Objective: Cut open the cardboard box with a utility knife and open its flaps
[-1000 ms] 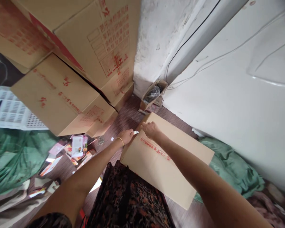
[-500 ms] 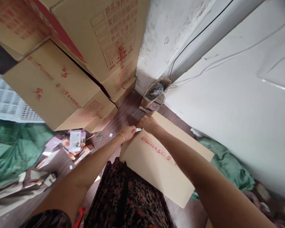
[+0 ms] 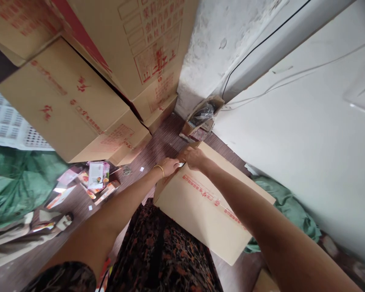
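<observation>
The left hand [image 3: 170, 165] grips a small pale item [image 3: 181, 164] at the left end of the carton [image 3: 194, 209], which rests on the floor [image 3: 158, 148]. The right hand [image 3: 195, 158] contacts the same end; its finger closure is indeterminable.

A tan, red-printed carton [image 3: 199, 207] stands on the floor [image 3: 162, 136].

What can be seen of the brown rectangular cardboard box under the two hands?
The brown rectangular cardboard box appears to lie on the dark brown floor, slanting across the view. A line of red printed characters runs lengthwise along its upper face. At its upper-left end, the bare right hand touches the top edge; the left hand, beside it, holds a small flat whitish object at the same edge. Whether the object enters is unclear.
</observation>
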A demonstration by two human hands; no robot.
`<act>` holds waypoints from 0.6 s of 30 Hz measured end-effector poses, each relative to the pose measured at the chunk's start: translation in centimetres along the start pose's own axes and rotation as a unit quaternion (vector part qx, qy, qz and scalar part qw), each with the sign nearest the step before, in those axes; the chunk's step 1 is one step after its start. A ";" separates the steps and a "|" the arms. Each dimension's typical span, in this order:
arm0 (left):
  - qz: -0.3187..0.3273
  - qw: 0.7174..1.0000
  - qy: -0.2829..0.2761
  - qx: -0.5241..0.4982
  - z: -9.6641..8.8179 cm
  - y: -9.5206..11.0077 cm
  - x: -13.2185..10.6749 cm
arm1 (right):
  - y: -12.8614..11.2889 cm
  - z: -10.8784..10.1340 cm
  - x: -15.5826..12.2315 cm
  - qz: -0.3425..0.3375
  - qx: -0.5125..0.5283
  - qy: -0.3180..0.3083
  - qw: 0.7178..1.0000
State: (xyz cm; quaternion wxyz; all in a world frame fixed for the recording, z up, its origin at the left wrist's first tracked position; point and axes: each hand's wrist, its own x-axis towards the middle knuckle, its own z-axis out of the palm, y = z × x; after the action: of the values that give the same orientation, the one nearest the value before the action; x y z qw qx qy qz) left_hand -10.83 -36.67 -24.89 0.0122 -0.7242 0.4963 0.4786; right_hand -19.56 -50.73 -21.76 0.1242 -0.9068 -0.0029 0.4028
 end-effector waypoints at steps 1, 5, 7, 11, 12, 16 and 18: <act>0.004 1.000 -0.006 0.001 0.0 0.0 0.0 | 0.1 0.0 -0.1 -0.001 0.002 0.002 1.000; 0.005 1.000 -0.027 0.006 0.3 -1.1 -1.1 | 0.2 0.0 -0.7 0.012 0.014 -0.002 1.000; -0.003 0.999 -0.035 0.003 0.7 -2.0 -2.4 | 0.3 0.1 -1.0 0.020 0.023 0.000 1.000; 0.000 0.998 -0.064 -0.016 2.4 -3.1 -5.5 | 0.6 0.9 -1.1 0.036 0.070 0.010 0.997; 0.002 0.997 -0.069 -0.023 3.0 -3.3 -6.2 | 0.7 1.0 -1.1 0.036 0.082 0.010 0.996; -0.008 0.994 -0.083 -0.074 4.7 -4.0 -8.6 | 0.8 0.9 -1.2 0.017 0.098 -0.005 0.995; -0.029 0.990 -0.070 -0.116 5.0 -4.7 -9.5 | 0.6 0.7 -1.3 0.010 0.088 -0.006 0.996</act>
State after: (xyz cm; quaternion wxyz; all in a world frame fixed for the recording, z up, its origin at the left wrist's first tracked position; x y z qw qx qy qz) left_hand -11.29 -25.12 -23.04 -0.0231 -0.6999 0.4138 0.5817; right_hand -21.00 -51.33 -21.42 0.1993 -0.8901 0.0412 0.4078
